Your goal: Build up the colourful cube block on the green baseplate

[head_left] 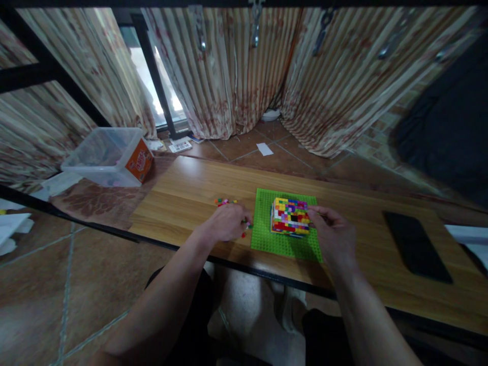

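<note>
A multicoloured block of toy bricks stands on a green baseplate, with a dark gap in its top layer. At the block's right edge, my right hand has thumb and fingers closed against it. My left hand is bent down over the table left of the baseplate, fingers curled in among small loose bricks. Whatever those fingertips hold is hidden by the hand. A red brick lies just beside it, near the baseplate's left edge.
A black phone lies on the wooden table at the right. Beyond the table's left end sits a clear plastic bin with an orange label. A dark bar runs along the table's front edge. Curtains hang behind.
</note>
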The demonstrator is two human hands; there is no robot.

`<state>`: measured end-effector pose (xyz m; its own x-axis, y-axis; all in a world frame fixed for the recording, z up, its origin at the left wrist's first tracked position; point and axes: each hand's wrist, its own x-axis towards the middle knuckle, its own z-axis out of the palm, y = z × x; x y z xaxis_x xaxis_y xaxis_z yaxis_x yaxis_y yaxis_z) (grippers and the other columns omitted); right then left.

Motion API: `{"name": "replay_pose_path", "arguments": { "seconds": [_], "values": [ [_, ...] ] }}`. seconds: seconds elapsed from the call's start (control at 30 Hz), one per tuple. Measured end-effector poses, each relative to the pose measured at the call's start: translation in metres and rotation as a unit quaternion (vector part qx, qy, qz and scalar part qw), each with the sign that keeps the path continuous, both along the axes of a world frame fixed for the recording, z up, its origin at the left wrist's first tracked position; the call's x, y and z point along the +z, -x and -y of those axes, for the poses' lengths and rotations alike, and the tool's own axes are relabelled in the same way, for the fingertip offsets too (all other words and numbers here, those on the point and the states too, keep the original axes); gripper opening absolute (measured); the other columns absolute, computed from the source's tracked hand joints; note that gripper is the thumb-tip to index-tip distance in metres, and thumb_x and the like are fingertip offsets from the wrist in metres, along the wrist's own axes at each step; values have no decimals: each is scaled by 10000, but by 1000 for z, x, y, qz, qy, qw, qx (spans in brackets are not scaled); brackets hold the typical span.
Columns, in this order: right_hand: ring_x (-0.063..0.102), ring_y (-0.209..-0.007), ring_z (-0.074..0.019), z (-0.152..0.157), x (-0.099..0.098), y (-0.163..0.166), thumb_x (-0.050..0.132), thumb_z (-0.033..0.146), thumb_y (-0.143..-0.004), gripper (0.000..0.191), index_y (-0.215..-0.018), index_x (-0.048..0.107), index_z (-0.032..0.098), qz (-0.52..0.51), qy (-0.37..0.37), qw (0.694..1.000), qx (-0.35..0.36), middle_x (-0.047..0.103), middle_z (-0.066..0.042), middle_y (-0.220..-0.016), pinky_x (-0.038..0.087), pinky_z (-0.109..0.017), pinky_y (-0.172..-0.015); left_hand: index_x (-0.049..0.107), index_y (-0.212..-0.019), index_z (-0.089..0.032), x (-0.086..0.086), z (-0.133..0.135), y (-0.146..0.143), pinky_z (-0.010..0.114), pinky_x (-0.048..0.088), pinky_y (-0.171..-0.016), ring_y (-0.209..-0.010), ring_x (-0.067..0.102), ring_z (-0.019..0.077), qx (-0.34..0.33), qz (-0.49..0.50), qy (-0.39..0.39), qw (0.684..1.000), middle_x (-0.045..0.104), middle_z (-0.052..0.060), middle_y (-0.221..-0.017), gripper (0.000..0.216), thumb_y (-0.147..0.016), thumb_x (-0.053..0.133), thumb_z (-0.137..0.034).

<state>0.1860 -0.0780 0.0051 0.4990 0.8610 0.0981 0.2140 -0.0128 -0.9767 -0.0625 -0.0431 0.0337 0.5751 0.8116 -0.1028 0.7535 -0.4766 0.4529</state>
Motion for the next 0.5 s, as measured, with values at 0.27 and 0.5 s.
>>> {"name": "replay_pose_path", "arguments": {
  "seconds": [0.27, 0.5],
  "values": [
    [610, -702, -175, 0, -3, -2, 719, 410, -702, 237, -793, 731, 192, -6, 3, 1000, 10, 697, -43, -802, 478, -330, -667, 695, -766, -178, -2, -1, -4, 283, 434, -766, -779, 621, 175, 28, 11, -1, 1000, 694, 48, -831, 154, -763, 548, -133],
    [631, -813, -190, 7, 9, 4, 652, 355, -796, 162, -835, 723, 214, 90, -79, 992, 31, 680, -53, -905, 511, -339, -727, 647, -781, -161, 2, -4, -7, 248, 400, -649, -671, 573, 141, 32, 109, 24, 993, 648, 26, -740, 126, -815, 526, -161]
  ]
}}
